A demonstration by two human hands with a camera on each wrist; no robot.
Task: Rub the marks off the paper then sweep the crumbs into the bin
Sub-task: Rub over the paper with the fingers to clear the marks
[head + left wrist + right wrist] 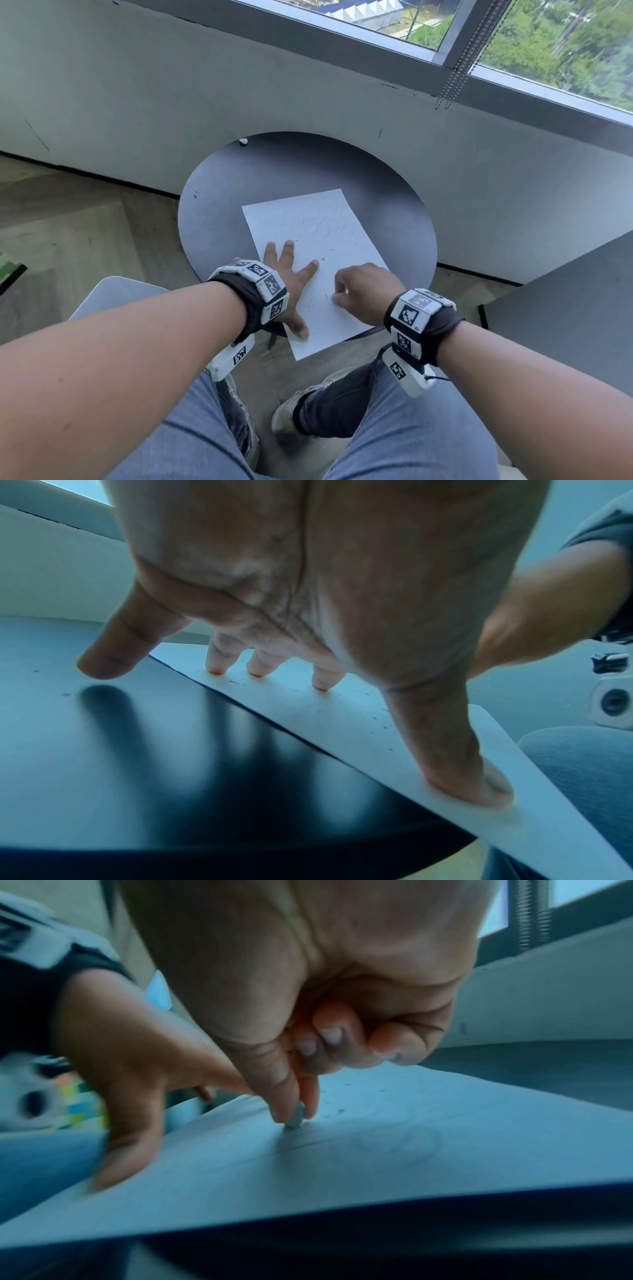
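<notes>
A round dark tabletop (219,219) stands against a grey wall under a window. A white sheet of paper (346,240) lies on the half of the tabletop nearest the person, turned at an angle, with its near corner hanging past the near edge above their knees.

The left hand (291,274) lies spread wide and flat along the paper's left edge. In the left wrist view three fingertips (322,683) and the thumb press on the sheet while the little finger lands on the bare tabletop just beside it. This looks like a bracing hold, so the sheet does not slide or crumple under rubbing.

The right hand (363,291) is curled over the near right part of the paper. The right wrist view shows its thumb and forefinger pinching a small pale eraser (295,1119), its tip touching the sheet, the other fingers tucked into the palm.

Faint pencil marks (318,222) remain toward the paper's far end, and a loop (397,1146) shows faintly near the eraser. Dark crumbs (323,260) speckle the middle of the sheet.

A tiny white object (243,142) sits at the far edge of the tabletop; what it is cannot be made out. No bin appears in any view. The right wrist view is blurred.
</notes>
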